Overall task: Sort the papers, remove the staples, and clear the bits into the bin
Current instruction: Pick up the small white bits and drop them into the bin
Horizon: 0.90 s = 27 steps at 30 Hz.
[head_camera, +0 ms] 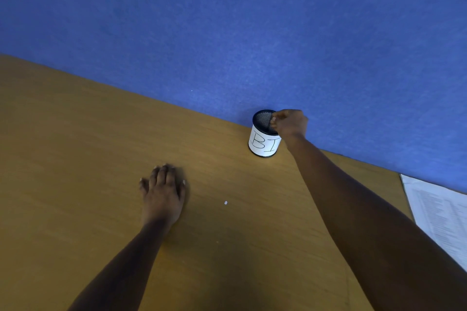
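Note:
A small black mesh bin with a white label stands at the back of the wooden desk, against the blue partition. My right hand hovers over its open rim with the fingertips bunched together; what they pinch, if anything, is too small to see. My left hand lies flat on the desk, fingers straight, to the left and nearer to me. A tiny white paper bit lies on the desk between the two arms. A printed paper sheet lies at the right edge.
The wooden desk runs from the left edge to the papers on the right. The blue felt partition closes the desk's far side. A second tiny speck lies near my right forearm.

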{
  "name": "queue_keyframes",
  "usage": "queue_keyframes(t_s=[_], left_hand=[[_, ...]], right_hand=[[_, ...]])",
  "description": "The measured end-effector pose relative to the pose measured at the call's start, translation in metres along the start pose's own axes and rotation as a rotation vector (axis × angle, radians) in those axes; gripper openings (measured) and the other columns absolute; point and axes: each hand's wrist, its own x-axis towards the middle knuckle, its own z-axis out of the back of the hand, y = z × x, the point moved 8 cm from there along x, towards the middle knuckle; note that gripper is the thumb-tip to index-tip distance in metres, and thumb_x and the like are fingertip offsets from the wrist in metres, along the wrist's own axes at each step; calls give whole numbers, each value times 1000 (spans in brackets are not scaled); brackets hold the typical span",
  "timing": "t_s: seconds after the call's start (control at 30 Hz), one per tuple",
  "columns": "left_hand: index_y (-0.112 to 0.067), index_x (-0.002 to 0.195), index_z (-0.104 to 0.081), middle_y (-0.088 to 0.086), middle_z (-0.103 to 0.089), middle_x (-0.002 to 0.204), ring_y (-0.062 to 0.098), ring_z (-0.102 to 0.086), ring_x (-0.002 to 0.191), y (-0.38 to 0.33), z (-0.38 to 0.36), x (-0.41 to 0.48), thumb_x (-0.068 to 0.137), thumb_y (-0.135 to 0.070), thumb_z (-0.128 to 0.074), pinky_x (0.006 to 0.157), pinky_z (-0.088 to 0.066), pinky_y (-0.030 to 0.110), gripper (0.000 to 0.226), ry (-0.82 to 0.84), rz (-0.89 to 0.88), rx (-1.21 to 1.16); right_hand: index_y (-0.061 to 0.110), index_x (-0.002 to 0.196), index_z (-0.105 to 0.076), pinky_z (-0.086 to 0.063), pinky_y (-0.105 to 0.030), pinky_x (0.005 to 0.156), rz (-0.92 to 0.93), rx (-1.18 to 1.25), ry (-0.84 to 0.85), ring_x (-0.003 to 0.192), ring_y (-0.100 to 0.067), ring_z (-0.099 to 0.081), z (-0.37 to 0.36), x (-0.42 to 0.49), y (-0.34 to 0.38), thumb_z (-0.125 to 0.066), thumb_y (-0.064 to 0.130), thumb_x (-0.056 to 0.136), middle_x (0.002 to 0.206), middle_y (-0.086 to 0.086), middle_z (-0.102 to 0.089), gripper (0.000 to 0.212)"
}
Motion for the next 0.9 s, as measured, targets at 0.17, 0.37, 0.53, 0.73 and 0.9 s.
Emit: queue_keyframes(t_s=[0.17, 0.37, 0.53, 0.73, 0.9], left_hand=[[2, 125, -52, 23, -55, 128, 40, -45, 124, -1, 1, -1, 84, -36, -40, 98, -30, 62, 57, -8, 11, -19], [2, 123, -55, 23, -56, 125, 41, -48, 122, 0, 1, -1, 84, -39, -34, 96, -33, 62, 60, -4, 6, -16], [2, 120, -57, 23, -58, 123, 41, -49, 120, -2, 0, 0, 83, -44, -24, 95, -34, 62, 67, 1, 0, -21], [1, 121, -56, 20, -57, 125, 39, -48, 121, -2, 1, -1, 83, -44, -24, 97, -32, 61, 67, -7, -1, -12], [1, 120, -57, 21, -58, 125, 39, -49, 121, -2, 2, -1, 82, -44, -24, 96, -33, 61, 67, -6, 1, -10]], right_hand=[[5, 89, -72, -54, -30, 83, 107, -6, -3, 89, -23, -67, 3, -13, 12, -64, 1, 79, 96, -12, -72, 13], [2, 87, -72, -42, -2, 55, 240, -12, 263, 44, 17, -52, -32, -50, 16, -73, 12, 77, 76, 1, -65, 15], [-4, 83, -72, -38, 1, 51, 290, -119, 534, 44, 17, -51, -69, -101, -16, -70, 0, 75, 76, -12, -67, 9], [0, 84, -74, -37, -7, 55, 297, -308, 719, 48, 3, -50, -89, -141, -54, -74, 2, 70, 86, -19, -72, 15], [-1, 84, -73, -47, -17, 67, 313, -308, 695, 69, -11, -58, -89, -147, -56, -79, 5, 66, 88, -18, -73, 19]])
